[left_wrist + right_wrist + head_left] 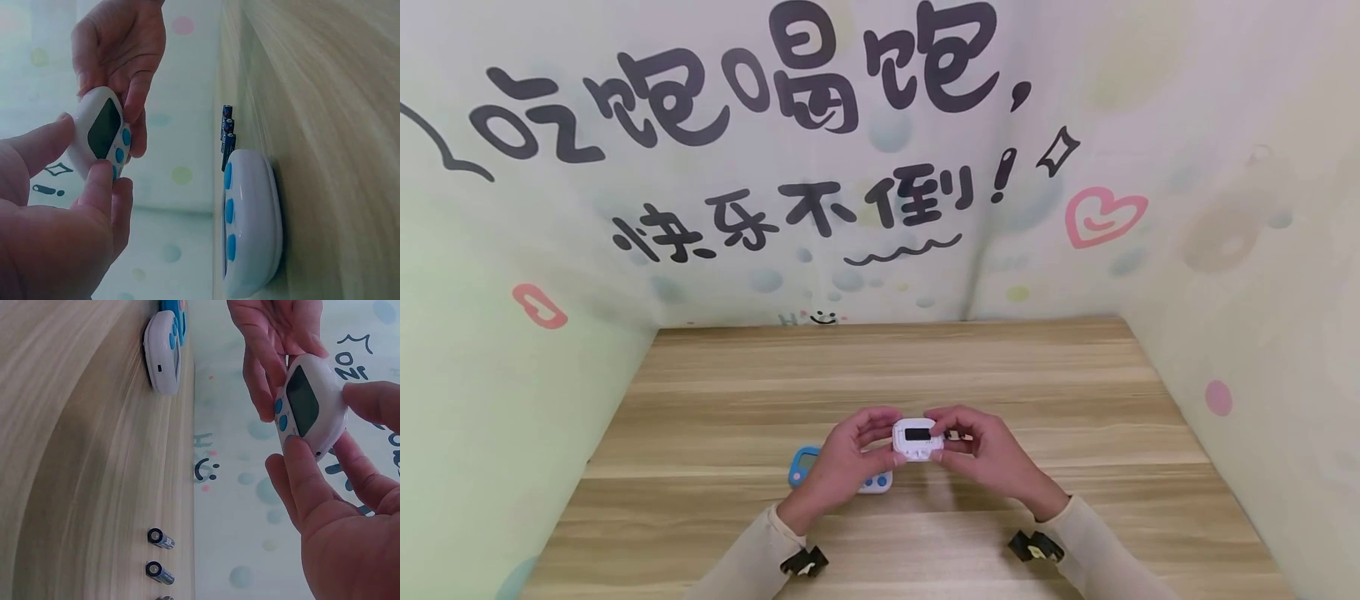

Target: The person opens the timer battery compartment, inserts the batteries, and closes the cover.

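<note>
Holding a white device [917, 447] up off the wooden table [737, 392], squarely between the left hand [844, 458] and the right hand [988, 454]. Pinching its left end between left thumb and fingers, its right end between right thumb and fingers; so clamped on one device from both sides, close together with it filling the gap. Turned toward the head view, on the device: a dark patch [916, 434], with a right fingertip [935, 431] at its right end. Impossible to tell whether recessed or flat. Visible from both wrists, on the other face: a dark screen [104, 128] and blue buttons [119, 155], tilted.

On the table, below and partly behind the left hand: a second white device [256, 231], also with blue buttons. Just left of the left hand: a blue device [806, 461], partly covered in the head view. Hard to tell if touching its white neighbour. On the table below the right hand's fingers: batteries [160, 573], at least three, lying close to one another; glimpsed only through the fingers from above.

Behind the hands, at the wrists: pale sleeves [748, 546] and black clips [1036, 546]. Beyond both hands, past the table's far edge: a pale wall [730, 292] with black lettering [920, 196]. Farther out beyond the right hand, a pink heart [1102, 222].
</note>
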`<state>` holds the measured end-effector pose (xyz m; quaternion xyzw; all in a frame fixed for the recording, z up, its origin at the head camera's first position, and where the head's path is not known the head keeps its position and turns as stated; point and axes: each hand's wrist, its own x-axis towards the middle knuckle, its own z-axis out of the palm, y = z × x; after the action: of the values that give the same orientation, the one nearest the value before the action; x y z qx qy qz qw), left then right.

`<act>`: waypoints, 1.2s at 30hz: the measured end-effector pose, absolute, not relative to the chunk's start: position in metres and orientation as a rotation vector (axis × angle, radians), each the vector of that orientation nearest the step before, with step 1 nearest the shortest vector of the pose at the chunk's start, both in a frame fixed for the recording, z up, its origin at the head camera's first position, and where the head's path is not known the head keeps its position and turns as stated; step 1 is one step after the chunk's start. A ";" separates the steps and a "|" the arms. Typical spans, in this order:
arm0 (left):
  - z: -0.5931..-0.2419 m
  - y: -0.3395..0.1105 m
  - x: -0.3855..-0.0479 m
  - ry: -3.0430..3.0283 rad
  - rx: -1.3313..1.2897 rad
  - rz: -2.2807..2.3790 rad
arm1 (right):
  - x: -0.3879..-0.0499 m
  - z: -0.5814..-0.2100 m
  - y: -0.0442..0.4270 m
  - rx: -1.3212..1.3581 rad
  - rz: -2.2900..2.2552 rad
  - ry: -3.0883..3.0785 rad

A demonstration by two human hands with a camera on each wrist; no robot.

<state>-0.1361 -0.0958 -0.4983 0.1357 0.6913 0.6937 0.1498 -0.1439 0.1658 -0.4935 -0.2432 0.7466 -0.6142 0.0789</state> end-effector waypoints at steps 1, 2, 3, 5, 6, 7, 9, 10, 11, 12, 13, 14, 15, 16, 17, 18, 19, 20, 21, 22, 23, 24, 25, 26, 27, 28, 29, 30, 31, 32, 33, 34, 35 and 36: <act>-0.498 -0.096 -0.136 1.976 0.378 1.990 | -0.144 -0.494 0.166 -0.731 -1.835 2.237; -0.498 -0.096 -0.136 1.977 0.371 1.981 | -0.144 -0.495 0.166 -0.733 -1.826 2.246; -0.498 -0.097 -0.135 1.976 0.363 1.974 | -0.144 -0.495 0.165 -0.736 -1.815 2.255; -0.499 -0.097 -0.135 1.983 0.356 1.956 | -0.145 -0.496 0.165 -0.739 -1.793 2.266; -0.499 -0.098 -0.134 1.982 0.347 1.950 | -0.145 -0.496 0.165 -0.741 -1.781 2.271; -0.499 -0.098 -0.134 1.981 0.344 1.945 | -0.145 -0.497 0.165 -0.741 -1.771 2.275; -0.500 -0.099 -0.134 1.981 0.342 1.941 | -0.145 -0.497 0.165 -0.738 -1.752 2.281; -0.500 -0.099 -0.134 1.982 0.341 1.938 | -0.145 -0.497 0.165 -0.738 -1.746 2.283; -0.500 -0.099 -0.134 1.981 0.337 1.936 | -0.145 -0.497 0.165 -0.739 -1.740 2.285; -0.500 -0.099 -0.134 1.981 0.335 1.934 | -0.145 -0.497 0.165 -0.738 -1.735 2.288; -0.500 -0.099 -0.134 1.985 0.336 1.931 | -0.145 -0.497 0.165 -0.737 -1.730 2.291; -0.500 -0.099 -0.134 1.988 0.337 1.930 | -0.145 -0.497 0.165 -0.738 -1.728 2.292; -0.500 -0.099 -0.134 1.989 0.337 1.929 | -0.145 -0.497 0.164 -0.741 -1.725 2.295; -0.500 -0.099 -0.134 1.988 0.335 1.930 | -0.145 -0.497 0.164 -0.743 -1.723 2.297; -0.500 -0.099 -0.134 1.984 0.336 1.932 | -0.145 -0.497 0.164 -0.745 -1.720 2.300; -0.500 -0.099 -0.134 1.981 0.338 1.934 | -0.145 -0.496 0.165 -0.746 -1.719 2.302; -0.500 -0.099 -0.134 1.980 0.339 1.936 | -0.146 -0.496 0.164 -0.747 -1.719 2.303; -0.499 -0.098 -0.134 1.974 0.340 1.939 | -0.146 -0.496 0.164 -0.747 -1.721 2.303; -0.499 -0.098 -0.133 1.964 0.341 1.942 | -0.146 -0.496 0.164 -0.746 -1.723 2.303; -0.499 -0.098 -0.133 1.955 0.342 1.943 | -0.145 -0.495 0.164 -0.744 -1.724 2.302; -0.499 -0.098 -0.133 1.944 0.343 1.946 | -0.145 -0.495 0.164 -0.743 -1.724 2.301; -0.500 -0.097 -0.133 1.939 0.339 1.946 | -0.145 -0.495 0.164 -0.744 -1.722 2.303; -0.499 -0.097 -0.132 1.935 0.336 1.948 | -0.145 -0.495 0.163 -0.746 -1.720 2.304; -0.500 -0.097 -0.132 1.933 0.333 1.949 | -0.144 -0.495 0.163 -0.747 -1.717 2.307; -0.500 -0.097 -0.132 1.933 0.328 1.953 | -0.144 -0.494 0.163 -0.748 -1.714 2.309; -0.500 -0.097 -0.133 1.937 0.325 1.960 | -0.144 -0.494 0.162 -0.753 -1.712 2.313; -0.500 -0.097 -0.133 1.943 0.320 1.970 | -0.144 -0.494 0.162 -0.757 -1.710 2.319; -0.500 -0.097 -0.134 1.955 0.319 1.981 | -0.143 -0.493 0.162 -0.760 -1.710 2.327; -0.500 -0.097 -0.134 1.965 0.320 1.991 | -0.143 -0.493 0.161 -0.765 -1.715 2.332; -0.500 -0.098 -0.135 1.973 0.322 2.002 | -0.143 -0.492 0.161 -0.770 -1.718 2.338; -0.499 -0.098 -0.136 1.980 0.323 2.012 | -0.143 -0.492 0.161 -0.777 -1.721 2.346; -0.499 -0.099 -0.136 1.987 0.322 2.017 | -0.143 -0.492 0.161 -0.782 -1.725 2.353; -0.499 -0.100 -0.136 1.989 0.323 2.022 | -0.143 -0.492 0.161 -0.782 -1.727 2.360; -0.498 -0.100 -0.137 1.983 0.323 2.027 | -0.143 -0.493 0.161 -0.780 -1.730 2.366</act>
<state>-0.1369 -0.1000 -0.4985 0.1121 0.6876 0.7029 0.1435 -0.1430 0.1606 -0.4925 -0.2568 0.7789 -0.5696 0.0542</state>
